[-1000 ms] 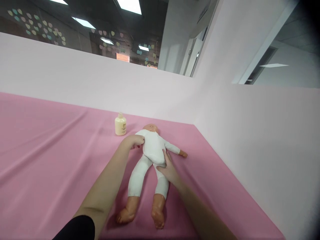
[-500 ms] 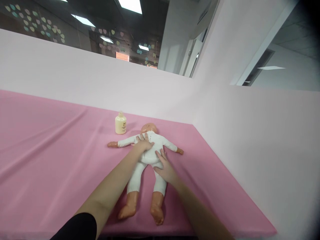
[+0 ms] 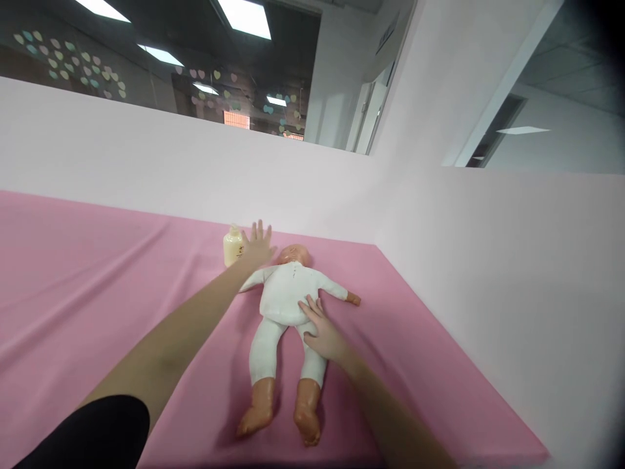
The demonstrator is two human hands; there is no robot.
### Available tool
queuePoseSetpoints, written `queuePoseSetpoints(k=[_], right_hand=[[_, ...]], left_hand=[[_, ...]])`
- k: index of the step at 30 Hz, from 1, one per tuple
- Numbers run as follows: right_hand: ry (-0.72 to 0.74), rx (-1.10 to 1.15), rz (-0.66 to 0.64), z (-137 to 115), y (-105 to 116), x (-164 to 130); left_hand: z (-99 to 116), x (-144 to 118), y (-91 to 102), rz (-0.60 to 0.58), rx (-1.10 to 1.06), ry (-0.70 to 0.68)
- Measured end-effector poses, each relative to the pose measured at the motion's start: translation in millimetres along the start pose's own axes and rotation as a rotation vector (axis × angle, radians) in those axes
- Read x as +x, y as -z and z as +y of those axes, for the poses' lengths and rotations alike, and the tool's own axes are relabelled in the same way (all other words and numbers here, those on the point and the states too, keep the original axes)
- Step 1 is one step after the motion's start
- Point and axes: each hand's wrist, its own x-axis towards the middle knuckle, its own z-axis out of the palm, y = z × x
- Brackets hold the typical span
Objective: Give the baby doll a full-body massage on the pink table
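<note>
A baby doll (image 3: 286, 293) in a white suit lies on its back, head toward the wall, arms spread and feet toward me. My left hand (image 3: 258, 247) is stretched out with fingers spread, beside the doll's head and just right of a cream-coloured pump bottle (image 3: 231, 249). It partly covers the bottle, and my forearm hides the doll's arm on the left. I cannot tell whether the hand touches the bottle. My right hand (image 3: 323, 332) rests open on the doll's hip and upper thigh, fingertips on the lower belly.
A pink cover (image 3: 122, 280) with some folds lies over the table, whose right edge slopes toward me. White walls (image 3: 195, 176) stand behind and to the right. Above them are windows, one with heart-shaped stickers (image 3: 73, 62).
My left hand has left the doll's chest and moved up and left to beside the bottle, fingers spread. My right hand stays on the doll's hip. The view has shifted slightly.
</note>
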Motion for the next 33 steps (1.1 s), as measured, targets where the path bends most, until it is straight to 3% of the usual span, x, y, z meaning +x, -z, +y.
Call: queuePoseSetpoints(k=[2,4,7,9,11,16,18,23,33], right_hand=[[0.005,-0.003,-0.001,-1,1,-1],[0.003,-0.009,-0.003,-1,2,-2],[0.008,-0.021,-0.010,-3,4,-3],[0.022,-0.038,-0.017,-5,5,-3],[0.052,-0.065,-0.030,-7,7,-3],[0.175,-0.141,-0.076,-4,10,0],[0.191,-0.171,-0.089,-1,9,0],[0.098,-0.202,-0.036,3,0,6],[-0.068,-0.335,0.098,16,-6,53]], left_hand=[[-26,16,9.6,0.069,0.018,0.076],[-47,23,16.9,0.040,0.001,0.122],[-57,21,22.5,0.021,-0.026,0.157],[-44,13,19.7,0.071,-0.112,0.116],[-18,2,9.1,0.026,-0.168,0.022],[64,-41,-43.1,-0.233,-0.315,-0.102],[83,-58,-60.7,-0.187,-0.298,-0.105],[91,-76,-72.2,-0.116,-0.273,-0.112],[81,-90,-70.7,-0.239,-0.291,-0.171]])
